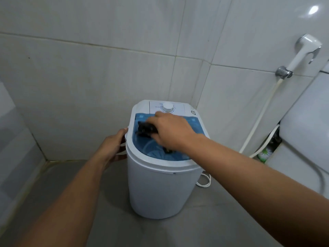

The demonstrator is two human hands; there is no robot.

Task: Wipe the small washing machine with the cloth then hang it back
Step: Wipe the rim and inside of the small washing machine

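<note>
The small white washing machine (156, 189) stands on the grey floor in the tiled corner, with a clear blue lid and a white dial (167, 106) at the back. My right hand (171, 131) presses a dark cloth (145, 131) onto the blue lid; the cloth is blurred and mostly hidden under my palm. On the machine's left side, my left hand (114, 146) grips the rim and side handle.
A white spray nozzle (305, 50) hangs on the right wall, its hose running down. A white toilet (306, 132) fills the right edge. The machine's white cable (204, 182) loops on the floor behind it. Tiled walls close in at the back and left.
</note>
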